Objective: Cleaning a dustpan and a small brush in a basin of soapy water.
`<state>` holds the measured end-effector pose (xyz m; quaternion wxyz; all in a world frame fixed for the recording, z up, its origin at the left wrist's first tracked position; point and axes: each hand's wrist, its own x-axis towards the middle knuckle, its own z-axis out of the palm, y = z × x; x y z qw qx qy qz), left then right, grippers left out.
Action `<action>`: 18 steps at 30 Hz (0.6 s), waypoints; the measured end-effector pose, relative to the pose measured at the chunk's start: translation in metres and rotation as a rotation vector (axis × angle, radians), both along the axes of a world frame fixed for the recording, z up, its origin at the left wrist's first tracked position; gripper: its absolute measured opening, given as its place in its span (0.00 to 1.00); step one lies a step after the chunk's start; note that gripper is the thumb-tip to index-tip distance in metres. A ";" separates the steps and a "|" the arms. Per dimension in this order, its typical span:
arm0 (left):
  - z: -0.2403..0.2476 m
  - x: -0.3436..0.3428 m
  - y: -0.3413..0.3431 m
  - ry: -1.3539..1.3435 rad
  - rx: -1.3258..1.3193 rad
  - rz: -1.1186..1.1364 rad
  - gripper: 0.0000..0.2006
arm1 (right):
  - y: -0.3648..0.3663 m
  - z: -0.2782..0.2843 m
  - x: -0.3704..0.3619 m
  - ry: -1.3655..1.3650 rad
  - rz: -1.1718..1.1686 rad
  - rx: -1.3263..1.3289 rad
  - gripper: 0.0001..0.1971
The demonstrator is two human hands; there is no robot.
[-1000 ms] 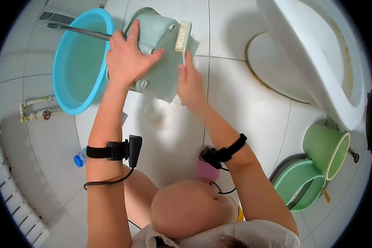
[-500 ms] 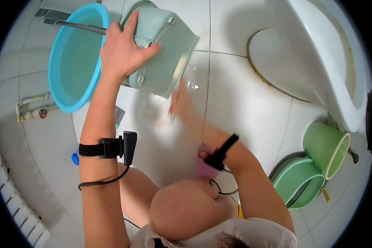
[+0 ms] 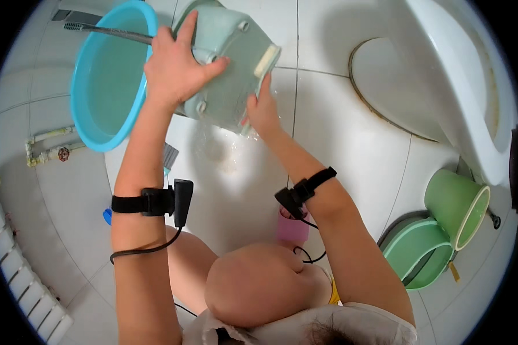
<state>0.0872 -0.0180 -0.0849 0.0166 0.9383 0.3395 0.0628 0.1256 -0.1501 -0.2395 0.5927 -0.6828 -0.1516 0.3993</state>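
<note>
A pale green plastic bin (image 3: 224, 86) is held tilted above the wet floor, its footed underside facing me. My left hand (image 3: 174, 72) grips it, thumb and fingers spread over the underside. A dark grey ridged-end handle (image 3: 115, 33) reaches left from beside that hand over a blue basin (image 3: 149, 17) of cloudy water; I cannot tell what it joins. My right hand (image 3: 263, 112) is closed on a scrubbing brush with a cream bristle strip (image 3: 265, 61), laid along the bin's right edge. The brush's handle is mostly hidden. Water drips beneath the bin.
A white toilet (image 3: 385, 86) stands at the right, with a green bucket (image 3: 452, 201) and a green basin (image 3: 394, 253) below it. A pink container (image 3: 293, 229) and a grey-bristled brush (image 3: 169, 156) are on the floor. Pipes with a red valve (image 3: 63, 153) run at the left.
My right hand has moved up along the bin's right edge, taking the brush with it. The bin and left hand have shifted only slightly.
</note>
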 end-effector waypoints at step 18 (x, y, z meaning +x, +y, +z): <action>-0.004 -0.009 0.007 0.005 0.029 0.002 0.43 | -0.061 -0.017 -0.082 0.084 0.337 -0.093 0.36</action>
